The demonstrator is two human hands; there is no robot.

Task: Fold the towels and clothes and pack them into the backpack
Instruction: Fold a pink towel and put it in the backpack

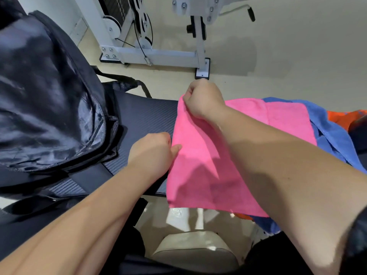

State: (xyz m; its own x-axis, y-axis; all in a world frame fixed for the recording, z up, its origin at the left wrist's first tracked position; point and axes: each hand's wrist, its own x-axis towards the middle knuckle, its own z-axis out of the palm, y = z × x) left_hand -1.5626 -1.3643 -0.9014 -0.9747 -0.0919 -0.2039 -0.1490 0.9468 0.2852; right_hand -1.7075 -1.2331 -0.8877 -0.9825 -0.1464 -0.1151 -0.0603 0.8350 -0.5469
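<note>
Pink towel [198, 159]: folding step in hand. Left grip [153, 151] and right grip [202, 98] each pinch its edge. Next, judged: finish fold, then carry to backpack [49, 96] left of both.

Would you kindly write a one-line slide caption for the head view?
Left hand and right hand pinch a pink towel beside the black backpack.

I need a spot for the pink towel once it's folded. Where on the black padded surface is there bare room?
One bare strip of black padded surface lies between the backpack and the pink towel, beyond the left hand pinching its edge. The right side is crowded: the towel, also gripped by the right hand, overlies blue clothing beside orange fabric.
</note>
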